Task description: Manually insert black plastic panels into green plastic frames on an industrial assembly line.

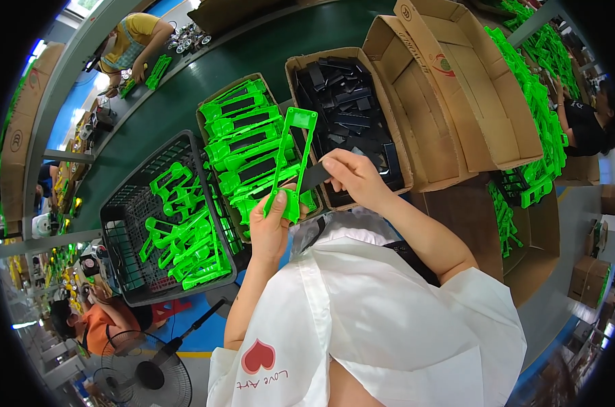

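My left hand (pixel 269 227) is closed around the lower end of a bright green plastic frame (pixel 281 153), which stands up with its flat wide end at the top. Pinched in my right hand (pixel 353 178) is a flat black rectangular plate (pixel 313 176), held right beside the frame's lower part; I cannot tell whether the two touch. Just beyond lies a cardboard box of green frames with black plates in them (pixel 243 139). To its right stands a cardboard box (pixel 292 80) filled with loose black plates (pixel 351 102).
A black plastic basket (pixel 121 234) on the left holds several green frames (pixel 192 237). Open cardboard boxes (pixel 480 88) stand at the right, next to a big heap of green frames (pixel 541 129). Lower left is a fan (pixel 148 373). Other people work nearby.
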Demonstrator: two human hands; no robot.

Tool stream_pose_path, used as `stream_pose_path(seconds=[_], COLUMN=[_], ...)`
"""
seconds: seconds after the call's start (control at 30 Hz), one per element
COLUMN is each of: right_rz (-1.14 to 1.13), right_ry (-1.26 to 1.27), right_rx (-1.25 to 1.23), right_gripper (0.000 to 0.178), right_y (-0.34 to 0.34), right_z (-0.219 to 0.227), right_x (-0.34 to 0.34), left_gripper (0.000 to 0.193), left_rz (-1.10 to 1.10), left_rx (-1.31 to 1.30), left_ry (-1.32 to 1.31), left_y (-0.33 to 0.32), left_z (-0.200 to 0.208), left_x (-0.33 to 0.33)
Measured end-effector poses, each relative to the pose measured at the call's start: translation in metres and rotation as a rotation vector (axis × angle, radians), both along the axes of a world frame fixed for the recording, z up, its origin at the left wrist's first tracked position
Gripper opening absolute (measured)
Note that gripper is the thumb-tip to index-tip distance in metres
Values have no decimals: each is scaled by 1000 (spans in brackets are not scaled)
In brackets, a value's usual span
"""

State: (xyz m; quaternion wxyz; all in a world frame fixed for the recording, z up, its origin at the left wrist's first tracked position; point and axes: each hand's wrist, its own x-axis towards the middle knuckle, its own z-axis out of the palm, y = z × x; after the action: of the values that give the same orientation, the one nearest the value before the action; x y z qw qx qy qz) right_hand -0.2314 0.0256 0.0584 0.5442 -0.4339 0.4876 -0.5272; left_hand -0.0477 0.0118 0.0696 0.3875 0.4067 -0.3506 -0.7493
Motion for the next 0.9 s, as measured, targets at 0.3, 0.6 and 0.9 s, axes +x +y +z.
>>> stream_pose_path(seconds=[0.3, 0.6, 0.9], right_rz=[-82, -372, -457], right_ry=[280, 338, 757], right_rx=[-69, -217, -720], right_gripper=[17, 12, 13], right_y=[3, -5, -10], right_z=[14, 9, 3], right_x=[2, 11, 7], left_gripper=[30, 29, 30], left_rz=[16, 78, 113], left_rx=[-59, -190, -93], left_ry=[-55, -204, -40], left_y=[-4, 10, 10], left_z=[-1, 10, 12], left_x=[2, -14, -17])
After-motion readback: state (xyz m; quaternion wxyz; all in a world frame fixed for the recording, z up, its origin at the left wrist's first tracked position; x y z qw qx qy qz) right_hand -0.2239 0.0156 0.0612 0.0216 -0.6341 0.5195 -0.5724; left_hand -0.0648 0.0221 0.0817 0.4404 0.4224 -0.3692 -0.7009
